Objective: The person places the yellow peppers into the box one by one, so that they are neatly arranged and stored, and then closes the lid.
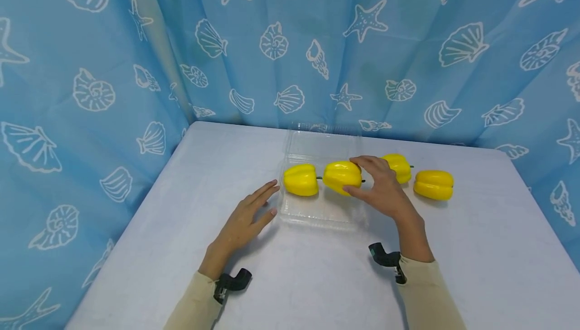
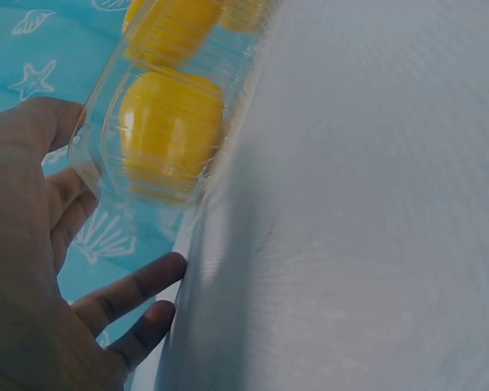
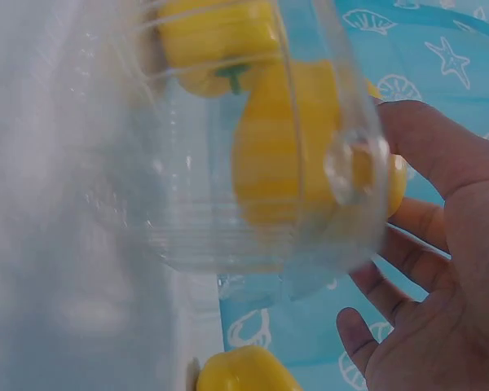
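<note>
My right hand (image 1: 385, 189) holds a yellow bell pepper (image 1: 342, 176) between thumb and fingers, over the right half of a clear plastic clamshell box (image 1: 312, 215). Its stem points right. In the right wrist view that pepper (image 3: 269, 163) shows through the clear wall. A second yellow bell pepper (image 1: 301, 180) lies in the box's left half, stem toward the held one. Beside the box's left edge is my left hand (image 1: 244, 222), fingers spread and holding nothing. The left wrist view shows its fingertips near the box's corner (image 2: 90, 155).
Right of the box, one yellow bell pepper (image 1: 396, 166) is partly hidden behind my right hand, and another (image 1: 433, 185) lies farther right. The box's lid (image 1: 323, 144) is folded back toward the blue shell-print curtain (image 1: 254, 43). A white cloth (image 1: 290, 279) covers the table.
</note>
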`<state>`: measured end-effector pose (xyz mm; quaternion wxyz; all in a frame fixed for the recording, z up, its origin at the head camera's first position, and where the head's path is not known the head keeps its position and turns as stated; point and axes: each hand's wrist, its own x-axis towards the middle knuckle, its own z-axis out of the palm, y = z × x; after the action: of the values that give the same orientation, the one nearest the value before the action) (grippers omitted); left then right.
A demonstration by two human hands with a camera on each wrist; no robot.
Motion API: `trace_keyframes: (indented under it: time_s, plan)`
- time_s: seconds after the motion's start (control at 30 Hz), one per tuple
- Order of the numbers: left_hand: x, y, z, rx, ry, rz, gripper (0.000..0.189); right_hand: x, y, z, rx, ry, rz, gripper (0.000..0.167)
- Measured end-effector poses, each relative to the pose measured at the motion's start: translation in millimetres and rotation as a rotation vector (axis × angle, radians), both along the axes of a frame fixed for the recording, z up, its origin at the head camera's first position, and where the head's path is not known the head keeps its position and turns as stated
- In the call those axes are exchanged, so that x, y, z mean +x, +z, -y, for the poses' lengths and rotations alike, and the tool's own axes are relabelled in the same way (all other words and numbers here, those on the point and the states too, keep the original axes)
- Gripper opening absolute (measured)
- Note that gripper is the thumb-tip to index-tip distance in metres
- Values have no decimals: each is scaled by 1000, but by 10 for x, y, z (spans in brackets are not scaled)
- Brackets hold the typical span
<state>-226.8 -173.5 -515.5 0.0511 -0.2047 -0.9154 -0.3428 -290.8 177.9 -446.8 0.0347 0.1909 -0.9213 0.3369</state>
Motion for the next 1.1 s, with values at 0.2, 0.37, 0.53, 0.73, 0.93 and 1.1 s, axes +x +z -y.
trace_keyframes:
  time_s: [0.2, 0.37, 0.53, 0.73, 0.93, 1.1]
  plan:
    - [23, -16, 13, -4, -2, 1, 57, 16, -42, 39, 18, 5, 56, 74]
    - [52, -25, 52, -12, -9, -20, 57, 22, -99, 56, 38, -3, 74, 75]
    - [27, -23, 42, -7, -15, -21, 57, 4, -102, 42, 43, 4, 35, 73]
    - [11, -14, 27, -7, -9, -20, 57, -17, -105, 39, 46, 20, 21, 73]
    - [0, -7, 14, -2, -8, -24, 57, -29, -90, 34, 77, 0, 38, 72]
    - [-9, -10, 6, 1, -8, -20, 57, -45, -100, 31, 90, -5, 63, 73]
